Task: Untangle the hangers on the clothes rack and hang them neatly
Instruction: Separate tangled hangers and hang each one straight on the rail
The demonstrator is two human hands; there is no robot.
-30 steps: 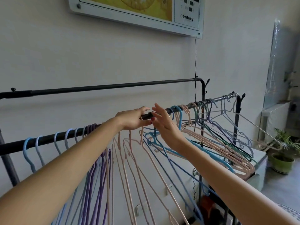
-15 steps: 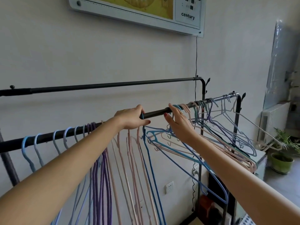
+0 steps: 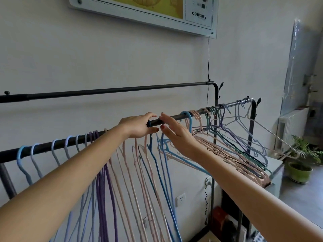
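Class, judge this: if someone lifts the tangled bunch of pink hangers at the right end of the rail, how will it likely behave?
The pink hangers look thin, so probably light. They lie interlocked with green and purple hangers, so neighbours would likely drag along. Their hooks crowd the rail, so they may snag.

Both hands (image 3: pixel 157 128) at the front rail (image 3: pixel 174 117), neat hangers (image 3: pixel 57 154) left, tangled hangers (image 3: pixel 236 154) right.

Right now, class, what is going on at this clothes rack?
A person is sorting hangers on the front rail of a black clothes rack. The left hand rests on the rail beside a dark blue hanger's hook, and the right hand, fingers straight, reaches in next to it. Blue, purple and pink hangers to the left hang in a row; the bunch on the right is tangled and tilted.
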